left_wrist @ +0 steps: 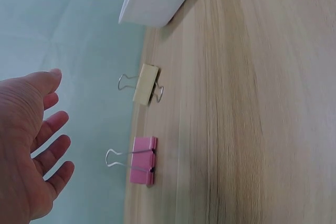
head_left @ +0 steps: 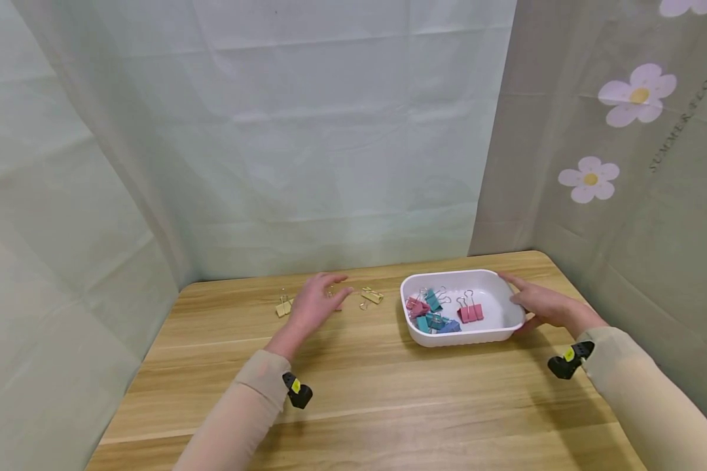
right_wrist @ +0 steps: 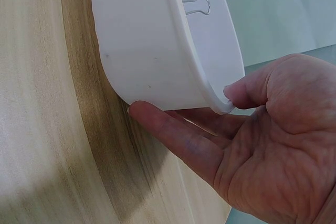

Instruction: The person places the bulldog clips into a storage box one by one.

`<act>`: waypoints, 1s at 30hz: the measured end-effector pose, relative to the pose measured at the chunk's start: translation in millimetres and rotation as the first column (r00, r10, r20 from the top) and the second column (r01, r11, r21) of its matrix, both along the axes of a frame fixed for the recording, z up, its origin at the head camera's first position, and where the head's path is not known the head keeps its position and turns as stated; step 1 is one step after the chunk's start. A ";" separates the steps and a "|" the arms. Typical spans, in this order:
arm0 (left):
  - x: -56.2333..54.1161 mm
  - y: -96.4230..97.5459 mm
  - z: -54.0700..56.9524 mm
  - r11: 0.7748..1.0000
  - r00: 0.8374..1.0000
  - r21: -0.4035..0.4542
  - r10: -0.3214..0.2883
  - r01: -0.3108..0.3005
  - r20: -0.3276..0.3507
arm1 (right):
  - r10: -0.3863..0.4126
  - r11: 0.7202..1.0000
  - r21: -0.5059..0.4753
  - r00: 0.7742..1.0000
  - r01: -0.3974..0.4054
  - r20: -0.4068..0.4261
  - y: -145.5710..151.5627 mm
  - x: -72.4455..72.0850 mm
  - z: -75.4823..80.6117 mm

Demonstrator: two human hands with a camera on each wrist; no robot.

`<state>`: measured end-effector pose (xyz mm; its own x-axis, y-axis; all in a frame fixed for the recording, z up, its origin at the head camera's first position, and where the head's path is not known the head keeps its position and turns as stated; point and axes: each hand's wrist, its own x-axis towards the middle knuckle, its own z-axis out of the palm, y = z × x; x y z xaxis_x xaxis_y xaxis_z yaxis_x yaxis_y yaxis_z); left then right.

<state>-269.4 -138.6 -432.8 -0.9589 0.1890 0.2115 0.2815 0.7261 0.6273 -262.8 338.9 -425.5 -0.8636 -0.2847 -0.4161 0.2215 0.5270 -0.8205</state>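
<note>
My left hand [head_left: 313, 304] hovers over the back of the table with its fingers spread and relaxed, holding nothing. Close by it in the left wrist view are a pink binder clip [left_wrist: 143, 160] and a yellow binder clip [left_wrist: 146, 84]. Another yellow binder clip [head_left: 283, 308] lies to the hand's left in the head view. My right hand [head_left: 549, 305] grips the right end of a white tray [head_left: 465, 338], thumb over the rim and fingers against the outside and underneath. Inside the tray are a pink binder clip [head_left: 471, 313] and several teal, pink and blue ones, mostly at its left end.
Everything lies on a wooden table [head_left: 377, 399] with rounded back corners. A pale cloth [head_left: 330, 144] hangs right behind its back edge, and a flower-printed curtain [head_left: 642, 216] borders the right side.
</note>
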 end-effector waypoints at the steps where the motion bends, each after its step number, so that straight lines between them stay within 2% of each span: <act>1: -0.3 -1.5 0.0 1.000 1.000 0.001 0.003 -0.003 0.001 | 0.001 1.000 -0.001 1.000 -0.001 0.000 0.1 -0.1 0.0; 21: -6.1 -21.9 -2.7 0.998 0.998 -0.053 0.031 -0.033 -0.045 | -0.001 1.000 -0.002 1.000 0.001 0.001 1.8 1.3 0.1; 30: -7.5 -29.1 -3.1 0.997 0.998 -0.055 0.054 -0.055 -0.032 | 0.001 1.000 -0.010 1.000 -0.001 0.002 0.1 0.5 0.4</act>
<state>-276.9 -167.7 -435.9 -0.9614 0.1489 0.2314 0.2589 0.7745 0.5771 -262.3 339.0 -425.1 -0.8625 -0.2900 -0.4148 0.2223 0.5193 -0.8252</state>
